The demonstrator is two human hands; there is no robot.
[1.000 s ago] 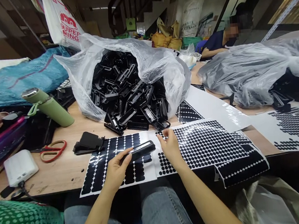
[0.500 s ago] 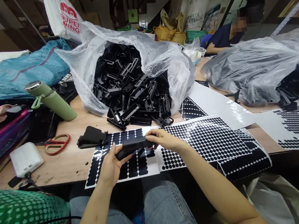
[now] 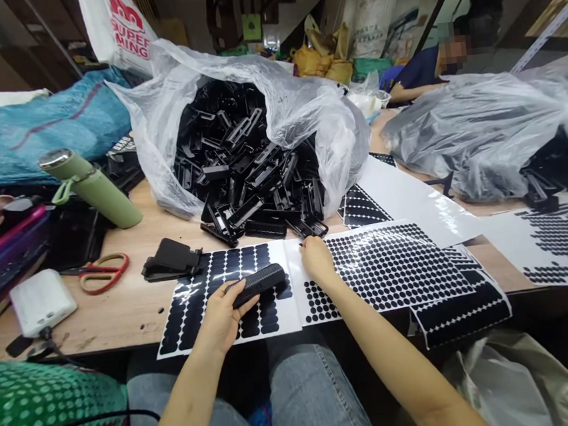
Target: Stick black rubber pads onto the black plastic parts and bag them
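Observation:
My left hand (image 3: 226,312) grips a black plastic piece (image 3: 259,283) with a finely ribbed top, tilted slightly up to the right. It is held above a sheet of black oblong stickers (image 3: 188,316). My right hand (image 3: 317,258) is apart from that piece, over the upper left corner of a sheet of round black stickers (image 3: 389,263). Its fingers are curled together, and whatever is at their tips is hidden or too small to name. Just beyond them, loose black plastic parts (image 3: 245,176) spill from a clear plastic bag (image 3: 341,134).
Left of the sheets lie a black folding piece (image 3: 172,257), red-handled scissors (image 3: 104,274) and a white power bank (image 3: 44,302). A green bottle (image 3: 101,194) leans behind them. Another stuffed plastic bag (image 3: 477,127) lies at right, with a person (image 3: 416,73) behind it.
My right hand has let go of the ribbed black piece and moved right, over the round-sticker sheet's corner. The left hand keeps holding the piece. The view has shifted slightly.

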